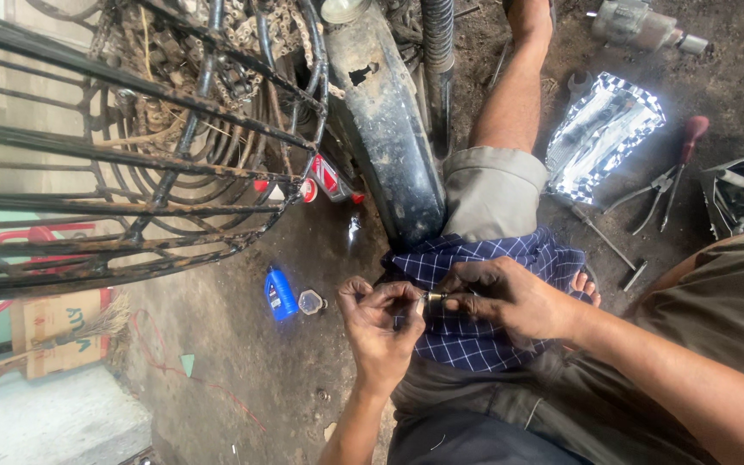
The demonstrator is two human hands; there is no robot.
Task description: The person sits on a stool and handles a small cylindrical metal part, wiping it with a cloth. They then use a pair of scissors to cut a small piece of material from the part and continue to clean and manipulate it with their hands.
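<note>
**Two hands pinch a small metal part over a checked cloth**

The left hand (379, 320) and right hand (507, 297) meet in the near middle of the view, fingertips closed narrowly on a small metal part (435, 296) held between them. What kind of part it is cannot be told; it is too small. Just behind the hands lies a blue checked cloth (475, 336) over the person's lap. Beyond it, far and slightly left, stands a black mudguard (389, 129) beside a rusty metal cage (131, 155). On the dirt floor (243, 362) to the left of the hands lie a blue bottle (280, 294) and, just beside it, a small clear cap (311, 302). Far right on the floor are pliers (658, 191), a red-handled tool (691, 138) and a shiny checked foil packet (603, 129).
</note>
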